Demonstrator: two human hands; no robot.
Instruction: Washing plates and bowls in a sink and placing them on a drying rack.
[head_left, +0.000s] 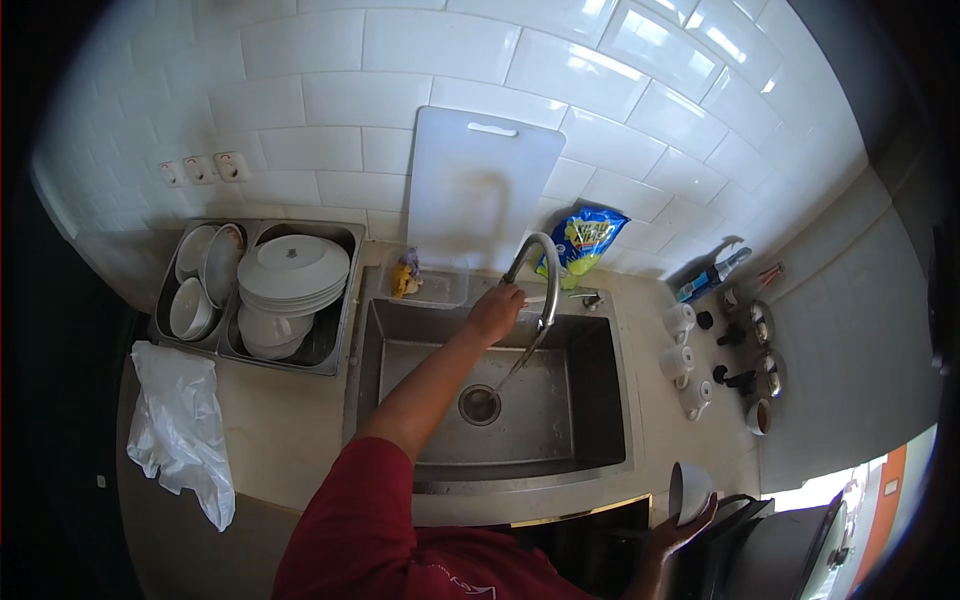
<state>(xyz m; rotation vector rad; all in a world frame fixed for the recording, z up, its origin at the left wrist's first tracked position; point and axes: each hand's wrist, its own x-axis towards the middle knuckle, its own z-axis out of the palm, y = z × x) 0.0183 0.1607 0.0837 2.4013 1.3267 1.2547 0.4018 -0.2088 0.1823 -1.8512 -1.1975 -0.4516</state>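
Observation:
My left hand (496, 312) reaches across the stainless steel sink (517, 442) and grips the faucet (553, 281) near its base. Water runs from the spout in a slanting stream towards the drain (480, 405). Low on the right, beyond the sink's front corner, my right hand (686, 529) holds a white bowl (691, 491) tilted on its side. Behind the sink, a clear plastic tray (442, 289) carries a yellow and purple sponge or cloth (406, 276).
Left stand metal trays (330, 364) of stacked white plates (292, 266) and bowls (192, 309), near a white plastic bag (180, 427). A cutting board (480, 187) and blue-green pouch (585, 240) lean on the tiles. White cups (679, 362) and a blue-labelled bottle (709, 277) stand right.

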